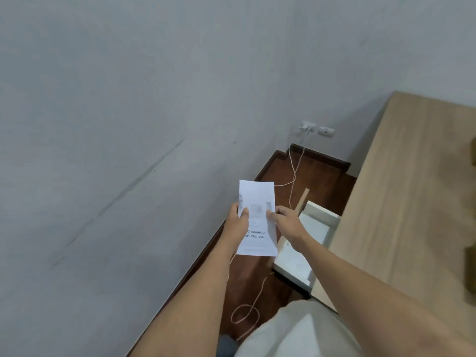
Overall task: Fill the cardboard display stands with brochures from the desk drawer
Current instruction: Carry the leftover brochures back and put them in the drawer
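Between both hands — brochure upright; left hand pinches left edge, right hand pinches right — above open drawer.

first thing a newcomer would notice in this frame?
The white brochure at centre, held over the dark floor by both hands: the left hand pinches its left edge, the right hand its right edge. Next, the open drawer just right of it, pulled out from the wooden desk along the right side. Behind, a thin cable runs from a wall socket down across the floor.
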A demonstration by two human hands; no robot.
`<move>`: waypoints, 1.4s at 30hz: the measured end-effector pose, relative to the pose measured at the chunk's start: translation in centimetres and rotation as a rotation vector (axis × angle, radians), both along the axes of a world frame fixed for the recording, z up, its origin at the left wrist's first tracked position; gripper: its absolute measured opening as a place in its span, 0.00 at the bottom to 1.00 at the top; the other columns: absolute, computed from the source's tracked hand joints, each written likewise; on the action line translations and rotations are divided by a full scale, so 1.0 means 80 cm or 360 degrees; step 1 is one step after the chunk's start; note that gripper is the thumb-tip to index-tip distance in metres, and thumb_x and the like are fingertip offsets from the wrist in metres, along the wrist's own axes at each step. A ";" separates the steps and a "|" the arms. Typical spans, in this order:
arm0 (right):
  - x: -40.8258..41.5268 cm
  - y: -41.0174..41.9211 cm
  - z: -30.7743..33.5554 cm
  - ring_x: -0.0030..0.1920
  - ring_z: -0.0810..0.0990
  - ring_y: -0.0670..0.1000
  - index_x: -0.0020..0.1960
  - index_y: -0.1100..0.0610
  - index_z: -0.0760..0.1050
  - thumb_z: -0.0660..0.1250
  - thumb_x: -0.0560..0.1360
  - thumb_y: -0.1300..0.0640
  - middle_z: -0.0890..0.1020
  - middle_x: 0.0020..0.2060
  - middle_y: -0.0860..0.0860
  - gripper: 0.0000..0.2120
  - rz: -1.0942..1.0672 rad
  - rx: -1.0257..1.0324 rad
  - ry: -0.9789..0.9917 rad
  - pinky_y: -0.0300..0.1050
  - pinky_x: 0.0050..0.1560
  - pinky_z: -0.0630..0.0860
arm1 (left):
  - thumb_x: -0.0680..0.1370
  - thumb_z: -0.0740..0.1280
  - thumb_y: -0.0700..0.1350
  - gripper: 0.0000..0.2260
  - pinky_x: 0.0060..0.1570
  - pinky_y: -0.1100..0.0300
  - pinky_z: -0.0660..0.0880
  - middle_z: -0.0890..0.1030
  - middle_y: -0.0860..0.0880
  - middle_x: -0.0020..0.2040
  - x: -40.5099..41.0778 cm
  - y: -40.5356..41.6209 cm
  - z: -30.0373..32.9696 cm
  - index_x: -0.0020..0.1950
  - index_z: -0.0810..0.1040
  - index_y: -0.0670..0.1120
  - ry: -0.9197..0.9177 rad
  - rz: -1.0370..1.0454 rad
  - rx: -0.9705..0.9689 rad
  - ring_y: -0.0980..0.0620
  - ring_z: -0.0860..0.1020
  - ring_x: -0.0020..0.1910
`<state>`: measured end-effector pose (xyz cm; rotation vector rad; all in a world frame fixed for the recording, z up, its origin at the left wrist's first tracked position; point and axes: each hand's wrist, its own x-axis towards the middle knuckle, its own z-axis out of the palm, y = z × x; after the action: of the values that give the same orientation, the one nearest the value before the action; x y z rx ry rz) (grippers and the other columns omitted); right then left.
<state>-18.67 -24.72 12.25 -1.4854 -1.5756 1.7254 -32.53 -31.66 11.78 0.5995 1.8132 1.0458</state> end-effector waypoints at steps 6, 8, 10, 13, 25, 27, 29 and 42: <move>0.000 0.036 0.001 0.41 0.82 0.49 0.55 0.63 0.78 0.61 0.83 0.55 0.83 0.46 0.53 0.12 -0.0249 -0.0004 -0.0042 0.39 0.38 0.73 | 0.86 0.58 0.49 0.12 0.58 0.45 0.81 0.82 0.46 0.62 -0.010 0.066 0.002 0.70 0.69 0.52 -0.0041 -0.0271 0.0034 0.46 0.83 0.57; -0.005 0.046 -0.001 0.42 0.82 0.50 0.55 0.63 0.78 0.62 0.83 0.55 0.83 0.47 0.53 0.12 -0.0378 -0.0015 -0.0038 0.39 0.39 0.73 | 0.86 0.58 0.49 0.12 0.59 0.45 0.81 0.81 0.47 0.62 -0.018 0.089 -0.002 0.69 0.69 0.52 -0.0065 -0.0394 0.0032 0.47 0.83 0.57; -0.010 0.054 -0.004 0.43 0.82 0.51 0.55 0.64 0.78 0.62 0.82 0.56 0.84 0.48 0.55 0.11 -0.0488 -0.0018 -0.0014 0.40 0.39 0.74 | 0.86 0.58 0.49 0.11 0.58 0.47 0.82 0.82 0.48 0.61 -0.025 0.109 -0.004 0.69 0.69 0.53 -0.0062 -0.0491 0.0039 0.48 0.83 0.55; -0.022 0.062 0.000 0.46 0.84 0.51 0.56 0.63 0.78 0.63 0.82 0.55 0.84 0.50 0.53 0.12 -0.0659 -0.0017 -0.0022 0.41 0.41 0.76 | 0.86 0.58 0.49 0.14 0.57 0.47 0.82 0.82 0.48 0.60 -0.039 0.143 -0.005 0.71 0.68 0.52 -0.0080 -0.0641 0.0024 0.48 0.83 0.55; 0.015 0.056 0.009 0.24 0.73 0.37 0.47 0.61 0.76 0.61 0.82 0.60 0.78 0.36 0.48 0.08 -0.1250 -0.0003 -0.0013 0.28 0.24 0.66 | 0.86 0.57 0.48 0.12 0.55 0.50 0.80 0.81 0.47 0.61 0.005 0.212 0.009 0.69 0.70 0.50 -0.0023 -0.1318 0.0018 0.46 0.82 0.58; 0.034 0.051 0.010 0.23 0.73 0.38 0.45 0.61 0.76 0.61 0.82 0.62 0.78 0.34 0.49 0.08 -0.1296 -0.0013 0.0011 0.29 0.23 0.65 | 0.86 0.57 0.47 0.12 0.57 0.49 0.79 0.82 0.47 0.60 0.026 0.215 0.010 0.68 0.70 0.50 -0.0004 -0.1371 0.0018 0.46 0.82 0.59; 0.053 0.042 0.008 0.26 0.72 0.44 0.41 0.59 0.74 0.62 0.81 0.62 0.77 0.31 0.49 0.09 -0.1372 -0.0022 0.0021 0.30 0.23 0.65 | 0.86 0.57 0.47 0.11 0.54 0.52 0.79 0.81 0.47 0.61 0.047 0.214 0.011 0.68 0.71 0.51 0.0025 -0.1442 0.0011 0.46 0.82 0.59; 0.104 0.023 0.005 0.18 0.73 0.37 0.39 0.58 0.72 0.62 0.81 0.66 0.76 0.30 0.49 0.12 -0.1901 -0.0178 0.0194 0.29 0.20 0.66 | 0.85 0.58 0.46 0.09 0.51 0.52 0.79 0.82 0.47 0.59 0.138 0.248 -0.003 0.64 0.71 0.52 0.0097 -0.1883 -0.0122 0.48 0.82 0.54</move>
<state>-10.37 -22.85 12.64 -1.7476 -0.2939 1.1121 -21.48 -11.82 11.51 1.4066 1.1645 0.1401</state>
